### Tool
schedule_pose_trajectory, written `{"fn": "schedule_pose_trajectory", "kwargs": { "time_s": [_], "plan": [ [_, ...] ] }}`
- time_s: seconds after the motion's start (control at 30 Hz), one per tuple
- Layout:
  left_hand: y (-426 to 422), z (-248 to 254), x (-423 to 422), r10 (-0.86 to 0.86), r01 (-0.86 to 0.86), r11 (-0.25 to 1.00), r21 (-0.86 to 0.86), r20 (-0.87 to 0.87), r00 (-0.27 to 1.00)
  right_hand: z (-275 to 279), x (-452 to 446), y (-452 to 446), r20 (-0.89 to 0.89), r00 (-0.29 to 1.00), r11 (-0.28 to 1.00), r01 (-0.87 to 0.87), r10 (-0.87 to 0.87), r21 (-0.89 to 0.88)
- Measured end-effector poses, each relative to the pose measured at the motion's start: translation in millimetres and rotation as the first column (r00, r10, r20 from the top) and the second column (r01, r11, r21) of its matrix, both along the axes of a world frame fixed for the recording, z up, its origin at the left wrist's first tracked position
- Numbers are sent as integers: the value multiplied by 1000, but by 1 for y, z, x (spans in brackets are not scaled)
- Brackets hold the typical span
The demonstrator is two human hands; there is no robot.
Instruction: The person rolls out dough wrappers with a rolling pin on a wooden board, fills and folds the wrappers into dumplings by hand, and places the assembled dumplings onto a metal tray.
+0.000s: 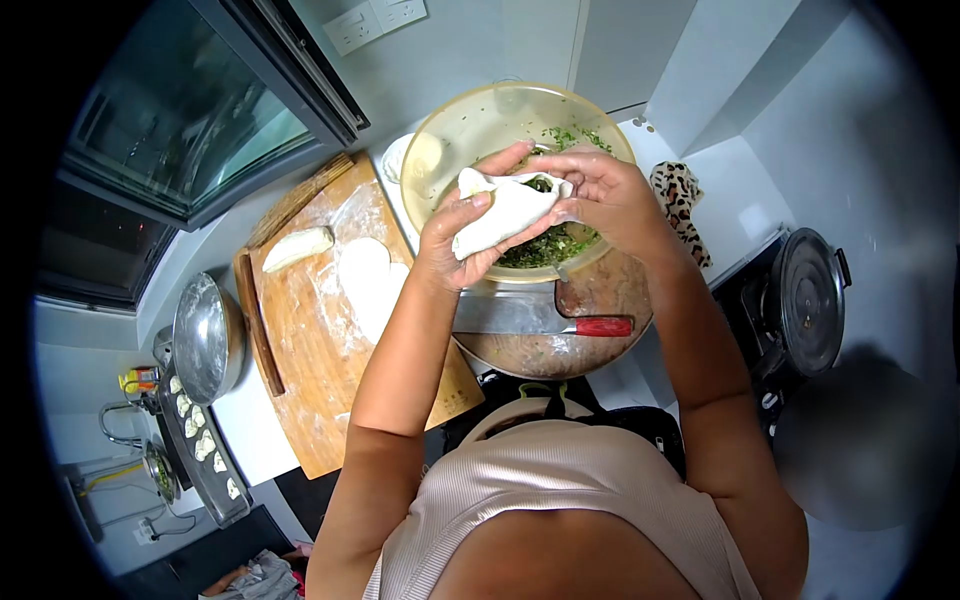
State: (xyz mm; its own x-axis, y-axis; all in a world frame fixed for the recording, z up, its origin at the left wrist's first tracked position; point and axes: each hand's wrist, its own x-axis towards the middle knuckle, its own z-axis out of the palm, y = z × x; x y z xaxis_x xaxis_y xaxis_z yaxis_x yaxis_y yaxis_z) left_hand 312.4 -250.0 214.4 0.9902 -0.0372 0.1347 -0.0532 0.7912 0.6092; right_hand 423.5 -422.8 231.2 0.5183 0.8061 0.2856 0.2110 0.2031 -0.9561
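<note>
A large white dough dumpling (503, 215), folded over with green filling showing at its open right end, is held above the bowl. My left hand (452, 238) cradles it from below and the left, with the thumb on top. At the open end, the fingers of my right hand (610, 200) are closed on the dough edge. Beneath both hands is a big yellowish bowl (425, 150) of chopped green filling (548, 250). Flat dough wrappers (365, 272) and another folded dumpling (298, 248) lie on the floured wooden board (325, 400).
A cleaver (515, 312) with a red handle lies on a round chopping block (545, 352). Left are a rolling pin (260, 325), a metal bowl (207, 340) and a dark tray (228, 500) with several dumplings. Right are a leopard-print cloth (677, 205) and a lidded pan (810, 300).
</note>
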Motion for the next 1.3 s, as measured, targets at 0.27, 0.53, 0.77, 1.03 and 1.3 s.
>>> {"fn": "schedule_pose_trajectory", "kwargs": {
  "time_s": [0.27,0.53,0.77,1.03,1.3],
  "plan": [
    [6,3,-1,-38,38,998,49,1,999,-16,-13,18,-71,982,976,184,-176,117],
    [14,7,-3,-52,55,981,187,-23,998,13,-32,18,-215,967,989,145,-135,31],
    [14,14,-2,-99,119,954,276,-86,991,-12,-23,22,-28,985,982,171,-170,74],
    [0,-11,3,-88,111,979,-170,139,986,-34,-48,33,-269,816,792,569,-511,222],
    [-25,-32,-4,249,-249,968,22,-5,968,-54,-42,27,53,880,875,460,-472,154]
  ]
}}
